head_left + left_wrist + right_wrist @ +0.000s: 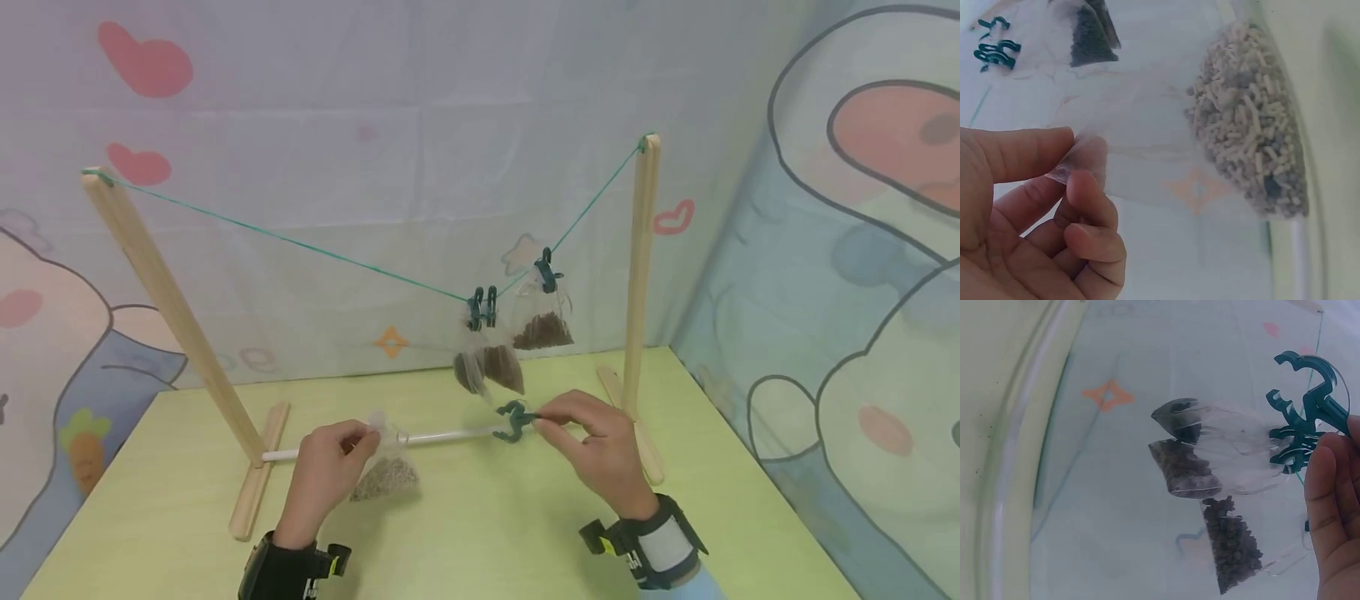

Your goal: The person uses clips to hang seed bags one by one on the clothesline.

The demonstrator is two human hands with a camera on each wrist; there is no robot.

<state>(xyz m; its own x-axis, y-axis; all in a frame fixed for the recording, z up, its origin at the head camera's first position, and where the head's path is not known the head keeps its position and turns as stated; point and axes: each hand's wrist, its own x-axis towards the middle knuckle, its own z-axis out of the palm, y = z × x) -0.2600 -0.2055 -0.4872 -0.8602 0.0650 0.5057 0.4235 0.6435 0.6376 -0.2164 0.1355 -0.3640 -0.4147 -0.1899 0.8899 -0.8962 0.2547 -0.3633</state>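
My left hand (330,458) pinches the top of a clear plastic bag (386,481) between thumb and fingers. Pale grey and beige pellets (1250,119) fill its lower part, which hangs downward. To the right, my right hand (596,446) squeezes the handles of a dark green plastic clip (514,422), whose jaws stand apart and point left toward the bag. Beyond the hands, two bags of dark grains (502,367) hang side by side from green clips (476,308) at the low point of a green string (300,244). Higher on the right, another clip (547,271) holds a bag of dark brown bits (543,332).
The string runs between a leaning left wooden post (172,308) and a right wooden post (642,275). Flat wooden feet (258,475) support them, joined low by a white rod (450,436). A yellow-green table (487,533) lies beneath; printed cloth (300,83) forms the backdrop.
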